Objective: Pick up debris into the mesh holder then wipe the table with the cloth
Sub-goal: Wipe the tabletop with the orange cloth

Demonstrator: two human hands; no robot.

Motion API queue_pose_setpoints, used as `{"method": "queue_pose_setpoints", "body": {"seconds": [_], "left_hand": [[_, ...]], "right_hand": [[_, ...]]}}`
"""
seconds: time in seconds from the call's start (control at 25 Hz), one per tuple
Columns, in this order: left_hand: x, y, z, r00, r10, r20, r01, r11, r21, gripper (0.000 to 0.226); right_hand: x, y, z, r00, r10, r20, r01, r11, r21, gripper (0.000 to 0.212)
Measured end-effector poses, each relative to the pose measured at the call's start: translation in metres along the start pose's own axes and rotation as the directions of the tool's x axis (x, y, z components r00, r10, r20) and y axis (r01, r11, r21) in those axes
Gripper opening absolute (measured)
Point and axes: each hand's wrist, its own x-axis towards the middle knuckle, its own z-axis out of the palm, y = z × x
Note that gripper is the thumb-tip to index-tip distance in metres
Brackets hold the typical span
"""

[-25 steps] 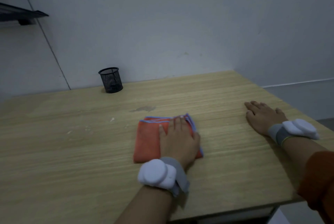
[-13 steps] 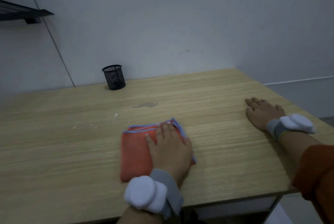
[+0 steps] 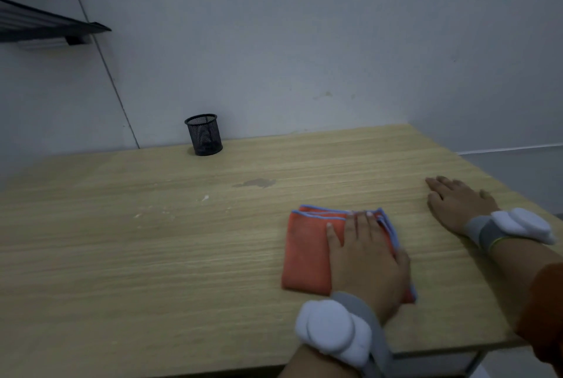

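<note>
A folded orange cloth (image 3: 306, 255) with a blue hem lies on the wooden table (image 3: 122, 271), right of centre. My left hand (image 3: 365, 258) presses flat on its right half, fingers pointing away from me. My right hand (image 3: 457, 203) rests palm down on the table near the right edge, holding nothing. The black mesh holder (image 3: 203, 135) stands upright at the back against the wall, with something dark inside that I cannot make out. Small white crumbs (image 3: 204, 197) lie left of the cloth, with fainter specks (image 3: 137, 215) further left.
A dull grey stain (image 3: 256, 183) marks the table beyond the cloth. A dark shelf (image 3: 45, 27) juts from the wall at upper left. The table's front edge runs just under my left wrist, its right edge just past my right hand.
My left hand first drew the cloth toward me and to the left, then slid it to the right. The right hand stayed put on the table.
</note>
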Motion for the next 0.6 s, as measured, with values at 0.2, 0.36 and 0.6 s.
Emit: {"method": "queue_pose_setpoints", "body": {"seconds": [0.2,0.36,0.6], "left_hand": [[-0.004,-0.095,-0.029,0.977,-0.210,-0.034,0.213,0.968,0.136,0.066],[-0.024,-0.175,-0.051,0.929,-0.371,-0.007,0.360,0.896,0.259,0.060],[-0.058,-0.263,-0.078,0.790,-0.612,-0.041,0.595,0.749,0.292,0.056]], "right_hand": [[-0.004,-0.002,-0.004,1.000,-0.018,0.008,0.018,1.000,-0.009,0.052],[-0.007,-0.003,-0.006,1.000,-0.025,0.011,0.025,1.000,-0.006,0.052],[-0.010,-0.002,-0.009,0.999,-0.039,0.017,0.039,0.999,-0.001,0.051]]}}
